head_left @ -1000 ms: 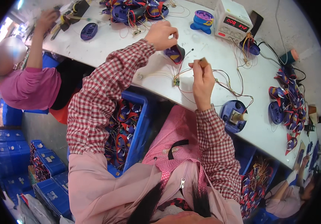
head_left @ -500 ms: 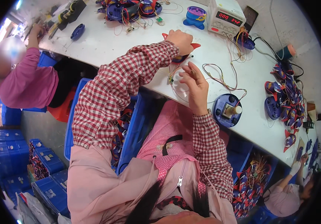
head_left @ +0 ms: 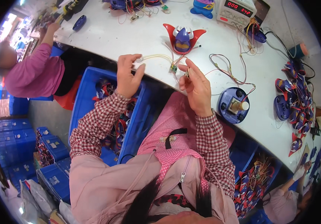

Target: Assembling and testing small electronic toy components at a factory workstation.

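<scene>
A red, purple and silver toy figure with wing-like horns lies on the white bench ahead of me. Thin wires run from it to a small green circuit board near the bench edge. My left hand is at that edge, thumb and fingers apart. Pale wires end in a small whitish round part by its fingertips; no firm grip on it shows. My right hand is closed, thumb and fingers pinching a small metallic part, mostly hidden. Beside its wrist sits a round blue base with a cream knob.
A power supply with a red display stands at the back, near a blue pot. Toy parts pile up at the right. Blue crates of toys sit below the bench. Other people work at left and far right.
My left hand has left the toy figure and come back leftward to the bench edge, uncovering the figure. My right hand stays nearly in place. The whole view has shifted slightly.
</scene>
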Demonstrator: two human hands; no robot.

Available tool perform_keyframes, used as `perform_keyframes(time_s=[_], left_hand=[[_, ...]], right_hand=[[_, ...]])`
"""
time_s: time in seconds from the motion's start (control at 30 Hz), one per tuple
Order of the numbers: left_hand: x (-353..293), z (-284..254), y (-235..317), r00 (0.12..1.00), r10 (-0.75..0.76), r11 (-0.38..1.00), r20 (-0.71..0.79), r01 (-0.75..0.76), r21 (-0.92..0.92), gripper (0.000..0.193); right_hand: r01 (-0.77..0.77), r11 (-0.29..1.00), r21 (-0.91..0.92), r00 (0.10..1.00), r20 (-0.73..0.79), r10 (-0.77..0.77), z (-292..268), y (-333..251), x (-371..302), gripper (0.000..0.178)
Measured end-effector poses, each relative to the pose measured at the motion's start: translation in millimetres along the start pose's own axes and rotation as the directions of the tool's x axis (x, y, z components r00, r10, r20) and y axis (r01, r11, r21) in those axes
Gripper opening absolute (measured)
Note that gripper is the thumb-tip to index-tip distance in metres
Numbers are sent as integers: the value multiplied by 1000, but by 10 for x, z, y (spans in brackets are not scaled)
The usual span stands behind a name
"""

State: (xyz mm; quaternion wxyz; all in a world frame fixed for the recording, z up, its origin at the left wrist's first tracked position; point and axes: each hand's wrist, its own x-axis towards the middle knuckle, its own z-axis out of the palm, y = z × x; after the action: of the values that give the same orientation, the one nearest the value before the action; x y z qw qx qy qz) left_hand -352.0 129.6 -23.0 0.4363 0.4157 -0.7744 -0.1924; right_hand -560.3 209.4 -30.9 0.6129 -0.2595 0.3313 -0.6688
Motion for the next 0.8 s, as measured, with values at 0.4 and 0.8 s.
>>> perform_keyframes(time_s=[0.4,0.8], left_hand=[[108,-126,-435,972,13,887,234,-119,445,37],[-61,89,55,960,-176,960,217,216,-178,18]], right_hand=[[-98,990,98,983,-146,112,-102,-18,-143,23],[-55,961,-272,982,-187,3,-3,-104,-257,22]])
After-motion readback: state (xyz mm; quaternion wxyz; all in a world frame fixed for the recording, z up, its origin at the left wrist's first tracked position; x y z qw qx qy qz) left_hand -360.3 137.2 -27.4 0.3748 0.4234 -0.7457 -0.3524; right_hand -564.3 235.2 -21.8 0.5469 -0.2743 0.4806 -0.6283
